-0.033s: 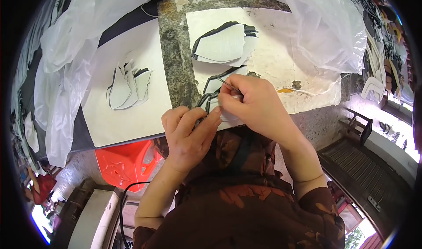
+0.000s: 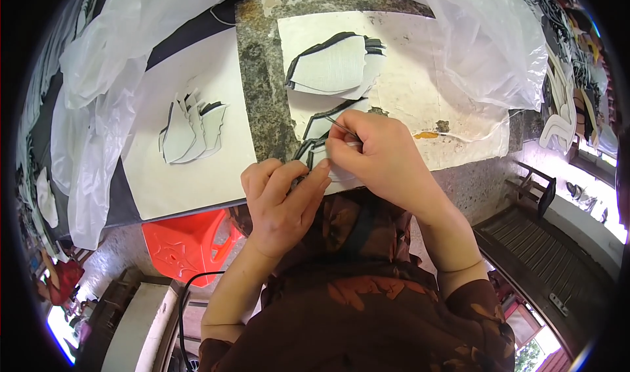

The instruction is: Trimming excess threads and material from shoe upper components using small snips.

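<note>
My left hand [image 2: 282, 198] pinches the near edge of a flat grey cut piece with a black rim [image 2: 314, 130]. The piece lies at the front of a stone slab [image 2: 262, 89]. My right hand [image 2: 380, 158] rests on the same piece, its fingers closed around a thin stick-like tool [image 2: 341, 127] whose tip points up and left. Much of the piece is hidden under both hands. A stack of similar grey pieces [image 2: 331, 66] lies just beyond on a pale sheet [image 2: 420, 76].
Another fan of cut pieces [image 2: 193, 129] sits on a white board [image 2: 190, 181] to the left. Clear plastic sheeting [image 2: 485, 37] covers the right and left [image 2: 85, 142] sides. A red plastic stool [image 2: 187, 244] stands below the table edge.
</note>
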Demonstrator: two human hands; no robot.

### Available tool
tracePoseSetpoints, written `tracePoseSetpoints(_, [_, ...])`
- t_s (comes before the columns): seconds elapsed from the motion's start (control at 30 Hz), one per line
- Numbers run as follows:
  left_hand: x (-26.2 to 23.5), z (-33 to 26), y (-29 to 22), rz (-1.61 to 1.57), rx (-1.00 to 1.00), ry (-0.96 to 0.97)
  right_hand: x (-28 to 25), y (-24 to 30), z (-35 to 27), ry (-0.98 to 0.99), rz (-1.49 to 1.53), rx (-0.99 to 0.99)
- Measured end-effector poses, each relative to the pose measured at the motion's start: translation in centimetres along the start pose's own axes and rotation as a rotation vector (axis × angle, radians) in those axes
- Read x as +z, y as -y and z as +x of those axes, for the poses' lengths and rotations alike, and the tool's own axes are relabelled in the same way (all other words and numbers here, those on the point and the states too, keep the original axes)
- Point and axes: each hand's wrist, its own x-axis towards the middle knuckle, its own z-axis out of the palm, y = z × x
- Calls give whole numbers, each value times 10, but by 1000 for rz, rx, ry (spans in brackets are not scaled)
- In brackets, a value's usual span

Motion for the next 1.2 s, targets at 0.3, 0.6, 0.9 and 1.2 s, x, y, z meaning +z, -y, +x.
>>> tracePoseSetpoints(0.3, [0, 1, -1, 17, -1, -24, 4, -2, -1, -57, -34, -32])
tracePoseSetpoints(0.6, [-3, 9, -3, 50, 20, 39, 3, -4, -1, -48, -48, -47])
tracePoseSetpoints(0.9, [-1, 8, -8, 77, -19, 56, -5, -5, -1, -59, -16, -51])
tracePoseSetpoints(1.2, [5, 12, -8, 67, -46, 14, -23, -6, 1, 0, -177, -150])
